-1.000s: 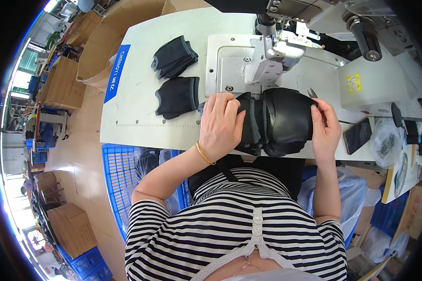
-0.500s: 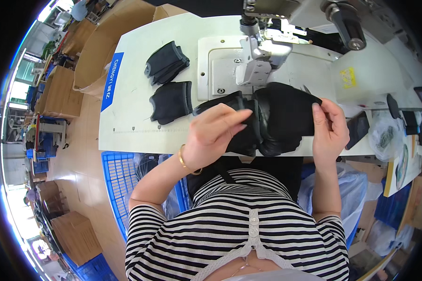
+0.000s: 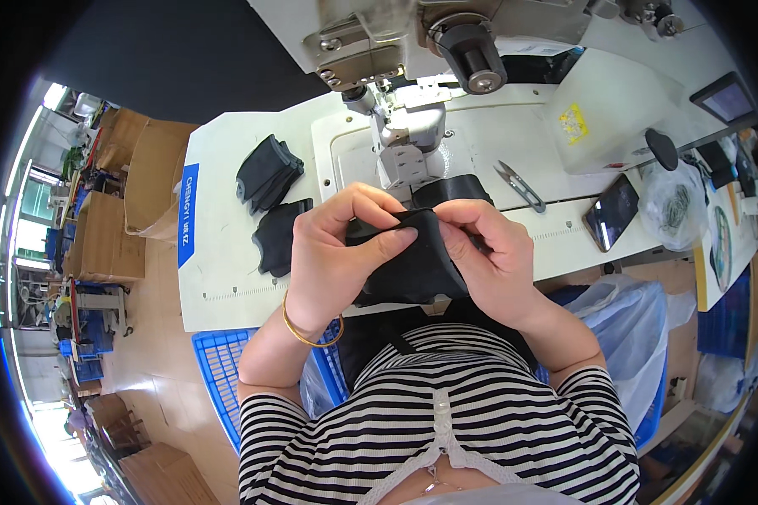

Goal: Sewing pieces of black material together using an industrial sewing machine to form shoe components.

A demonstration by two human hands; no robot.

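Note:
A black fabric piece (image 3: 408,273) is held up at the table's front edge, between my two hands. My left hand (image 3: 337,248) pinches its upper edge with thumb and fingers; a gold bracelet circles that wrist. Close beside it, my right hand (image 3: 493,257) pinches the same edge. More black fabric (image 3: 453,190) lies behind my hands, next to the head of a white sewing machine (image 3: 408,139). To the left are a stack of black fabric pieces (image 3: 268,174) and another black piece (image 3: 280,240), partly covered by my left hand.
Thread snips (image 3: 522,187) and a smartphone (image 3: 612,213) lie on the table's right side, near a clear plastic bag (image 3: 675,206). Below the table edge stand a blue basket (image 3: 221,358) and a bin lined with translucent plastic (image 3: 619,328). Cardboard boxes (image 3: 105,236) stand at left.
My right hand has moved left from the far end of the fabric to meet my left hand. Both now grip one edge, lifted nearer me. The view has shifted, uncovering the snips and phone.

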